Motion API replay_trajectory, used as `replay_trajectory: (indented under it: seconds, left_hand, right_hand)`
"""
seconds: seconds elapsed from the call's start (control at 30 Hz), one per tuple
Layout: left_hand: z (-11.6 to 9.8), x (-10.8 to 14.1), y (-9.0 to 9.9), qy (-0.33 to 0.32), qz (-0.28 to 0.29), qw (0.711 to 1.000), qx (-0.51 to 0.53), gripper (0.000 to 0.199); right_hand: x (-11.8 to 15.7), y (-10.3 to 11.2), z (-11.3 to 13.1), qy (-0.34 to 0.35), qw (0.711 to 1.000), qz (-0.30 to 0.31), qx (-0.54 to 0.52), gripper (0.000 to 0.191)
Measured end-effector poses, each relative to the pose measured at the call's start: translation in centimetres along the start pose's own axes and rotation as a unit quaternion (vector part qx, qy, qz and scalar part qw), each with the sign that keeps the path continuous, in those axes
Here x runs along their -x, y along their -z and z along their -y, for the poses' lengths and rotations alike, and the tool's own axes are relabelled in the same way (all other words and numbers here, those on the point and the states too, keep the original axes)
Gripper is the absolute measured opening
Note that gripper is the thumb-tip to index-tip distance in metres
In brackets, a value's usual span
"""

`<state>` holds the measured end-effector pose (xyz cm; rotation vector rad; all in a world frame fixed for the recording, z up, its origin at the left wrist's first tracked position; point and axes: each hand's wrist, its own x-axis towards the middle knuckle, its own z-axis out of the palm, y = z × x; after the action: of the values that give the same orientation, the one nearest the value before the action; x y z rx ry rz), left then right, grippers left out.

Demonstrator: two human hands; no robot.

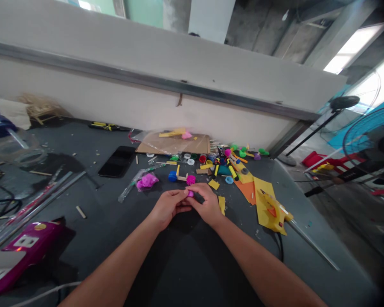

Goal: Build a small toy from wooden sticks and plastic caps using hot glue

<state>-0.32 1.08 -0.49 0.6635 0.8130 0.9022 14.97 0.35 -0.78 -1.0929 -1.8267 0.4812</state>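
Note:
Between the fingertips of both hands is a small lump of pink clay [190, 193], partly covered by the fingers. My left hand [170, 208] pinches it from the left, and my right hand [207, 204] grips it from the other side. Just beyond the hands lies a small stick-built piece [181, 177] with a blue ball [172, 176] at one end and a bright pink ball [190, 179] at the other. To the left, more pink clay sits in a clear plastic bag [148, 181].
A yellow glue gun [272, 212] rests at right on yellow sheets [262, 189]. Coloured caps [202, 158] and yellow-black tools [233, 171] crowd the back. At left are a black phone [117, 162], clear tubes [51, 198] and a magenta power strip [28, 249]. A partition wall [115, 91] stands behind.

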Motion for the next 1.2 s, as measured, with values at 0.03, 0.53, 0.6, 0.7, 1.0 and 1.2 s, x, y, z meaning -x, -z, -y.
replay_trajectory:
  seconds: [0.03, 0.53, 0.6, 0.7, 1.0, 1.2]
  left_hand:
    - [0.0, 0.0, 0.0, -0.001, 0.0, 1.0, 0.0, 0.02]
    - [-0.1, 0.1, 0.1, 0.019, 0.029, 0.999, -0.006, 0.02]
    - [-0.1, 0.1, 0.1, 0.027, 0.043, 0.999, -0.006, 0.02]
    - [-0.1, 0.1, 0.2, 0.031, 0.05, 0.998, -0.002, 0.02]
    - [-0.2, 0.2, 0.2, 0.029, 0.056, 0.998, 0.004, 0.02]
    - [-0.3, 0.3, 0.0, 0.033, 0.073, 0.997, 0.016, 0.031]
  right_hand:
    - [0.0, 0.0, 0.0, 0.003, 1.0, -0.001, 0.0, 0.023]
    - [-0.1, 0.3, -0.2, -0.008, 1.0, 0.004, -0.011, 0.021]
    - [-0.1, 0.3, -0.2, -0.008, 1.0, 0.005, -0.015, 0.021]
    - [-0.2, 0.2, -0.1, -0.009, 1.0, 0.005, -0.026, 0.021]
    - [-0.3, 0.0, 0.5, -0.002, 0.999, -0.013, -0.038, 0.02]
    - [-0.8, -0.1, 0.8, -0.003, 0.997, -0.03, -0.07, 0.014]
